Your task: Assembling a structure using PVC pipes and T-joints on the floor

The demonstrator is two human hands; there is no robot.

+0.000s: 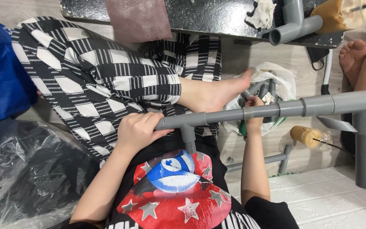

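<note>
Grey pipe assembly [276, 111] runs horizontally across frame centre to the right edge, joined by couplings and tee fittings; one tee stub drops down at centre over the person's lap, another vertical leg hangs at far right above the white floor area [318, 199]. Left hand [138, 131], centre-left, is closed around the left end of the pipe at the tee. Right hand [254, 113], centre-right, is wrapped around the pipe just beside a coupling, fingers curled over the top. Person sits cross-legged in black-and-white checked trousers [94, 76], bare foot [217, 93] just above the pipe, mid-frame. Behind the right hand: white plastic bag [282, 80] holding more grey fittings. Lower right of the pipe: plastic cup with brown drink [310, 136] lying on the floor, and a smaller grey tee piece [272, 159] below it. Top of frame: dark speckled surface [208, 15] with a grey elbow pipe [293, 25] and a crumpled white rag [261, 12]. Another person's bare foot [352, 57] at upper right. Blue fabric [1, 72] upper left, clear plastic sheeting [26, 169] lower left.
</note>
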